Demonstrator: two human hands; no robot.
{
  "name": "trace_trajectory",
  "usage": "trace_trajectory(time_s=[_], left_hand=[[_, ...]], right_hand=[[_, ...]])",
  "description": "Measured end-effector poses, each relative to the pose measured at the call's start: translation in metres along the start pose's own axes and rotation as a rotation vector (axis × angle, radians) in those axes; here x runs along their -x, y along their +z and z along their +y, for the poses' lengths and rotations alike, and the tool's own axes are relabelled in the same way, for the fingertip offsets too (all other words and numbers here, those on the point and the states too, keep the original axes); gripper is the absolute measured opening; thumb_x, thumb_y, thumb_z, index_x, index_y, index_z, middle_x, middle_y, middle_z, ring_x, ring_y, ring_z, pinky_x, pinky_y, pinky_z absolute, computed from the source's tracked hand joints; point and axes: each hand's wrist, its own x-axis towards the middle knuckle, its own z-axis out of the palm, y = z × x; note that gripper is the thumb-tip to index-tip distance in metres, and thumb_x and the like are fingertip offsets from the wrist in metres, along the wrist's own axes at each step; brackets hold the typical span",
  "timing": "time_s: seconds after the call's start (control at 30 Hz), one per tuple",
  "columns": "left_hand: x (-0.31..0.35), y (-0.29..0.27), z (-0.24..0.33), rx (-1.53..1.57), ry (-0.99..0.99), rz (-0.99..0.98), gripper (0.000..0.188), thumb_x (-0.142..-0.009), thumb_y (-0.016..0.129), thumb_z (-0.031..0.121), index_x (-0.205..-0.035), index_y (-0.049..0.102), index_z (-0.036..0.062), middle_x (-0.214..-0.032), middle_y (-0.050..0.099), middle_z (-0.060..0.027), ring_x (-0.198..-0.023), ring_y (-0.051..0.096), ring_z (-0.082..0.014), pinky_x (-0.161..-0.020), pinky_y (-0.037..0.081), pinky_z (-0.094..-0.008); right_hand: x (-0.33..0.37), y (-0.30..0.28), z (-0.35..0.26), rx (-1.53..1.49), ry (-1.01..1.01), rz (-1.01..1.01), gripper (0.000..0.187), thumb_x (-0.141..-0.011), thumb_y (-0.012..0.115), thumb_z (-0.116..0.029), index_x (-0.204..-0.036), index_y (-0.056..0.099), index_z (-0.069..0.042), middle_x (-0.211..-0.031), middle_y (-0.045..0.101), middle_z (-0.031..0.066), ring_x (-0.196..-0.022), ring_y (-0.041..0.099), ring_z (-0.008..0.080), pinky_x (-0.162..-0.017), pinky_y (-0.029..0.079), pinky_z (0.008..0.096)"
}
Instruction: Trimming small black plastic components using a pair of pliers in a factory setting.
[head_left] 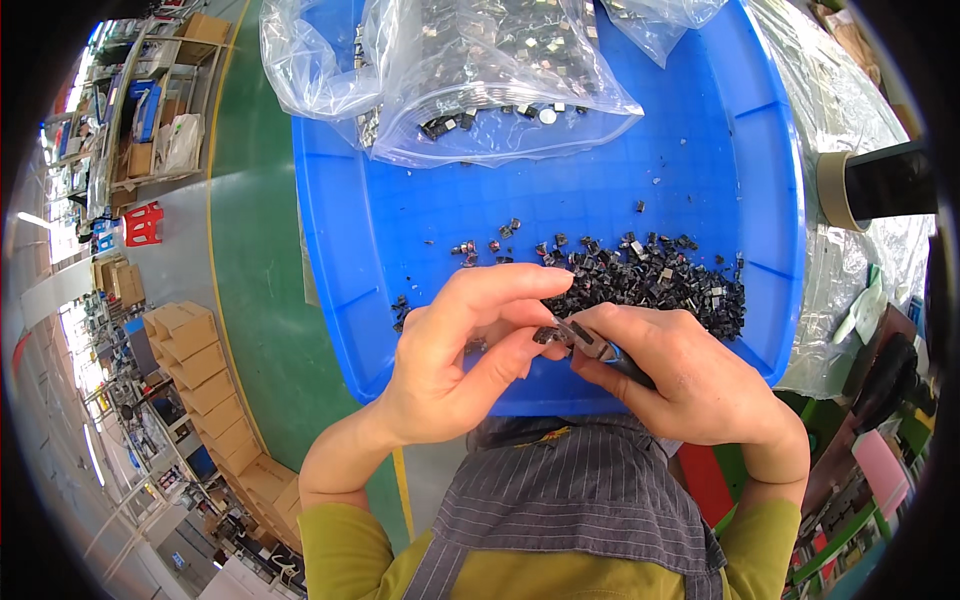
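Note:
Over the near part of a blue plastic tray [770,215], my two hands meet. My left hand [450,355] pinches a small black part [546,335] between thumb and fingers. In my right hand [690,375] is a pair of small pliers or cutters [628,367] with dark and blue handles, its metal jaws right at the black part. Whether the jaws grip it is too small to tell. Beyond my hands lies a heap of small black parts [670,275], some with shiny metal bits. A few loose ones are scattered to its left.
A clear zip bag [500,70] holding similar parts lies across the tray's far side, with more clear plastic beside it. To the right, a brown roll core [838,190] with black wrap lies on plastic sheeting. Cardboard boxes [200,370] stand on the floor at left.

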Motion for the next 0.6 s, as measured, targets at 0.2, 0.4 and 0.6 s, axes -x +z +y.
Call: trace_trajectory(time_s=[0.2, 0.4, 0.6], left_hand=[[-0.001, -0.001, -0.001, -0.031, 0.025, -0.004, 0.037, -0.093, 0.053, -0.007, -0.13, 0.047, -0.0024, -0.12, 0.06, -0.0125, -0.091, 0.069, -0.0208, -0.082, 0.058, -0.0319], [-0.005, -0.004, 0.004, -0.077, -0.088, -0.077, 0.027, -0.092, 0.056, -0.004, -0.119, 0.057, -0.0026, -0.104, 0.065, -0.0114, -0.085, 0.068, -0.0165, -0.067, 0.056, -0.0297], [-0.011, 0.004, -0.007, -0.658, 0.336, 0.048, 0.026, -0.073, 0.067, -0.008, -0.097, 0.06, -0.0037, -0.072, 0.059, -0.0118, -0.057, 0.057, -0.0263, -0.05, 0.045, -0.0331]], right_hand=[[0.0, -0.003, -0.004, 0.054, 0.005, -0.012, 0.025, -0.087, 0.061, -0.006, -0.111, 0.054, 0.0, -0.092, 0.062, 0.0216, -0.09, 0.061, 0.0418, -0.074, 0.049, 0.0476], [0.0, 0.0, 0.0, 0.063, -0.017, 0.005, 0.024, -0.087, 0.062, -0.008, -0.108, 0.052, 0.0, -0.087, 0.062, 0.0223, -0.085, 0.061, 0.0427, -0.07, 0.048, 0.0484], [0.001, 0.002, 0.006, 0.091, -0.011, -0.002, 0.026, -0.087, 0.063, -0.009, -0.109, 0.052, 0.0, -0.081, 0.062, 0.0229, -0.076, 0.062, 0.0429, -0.062, 0.047, 0.0486]])
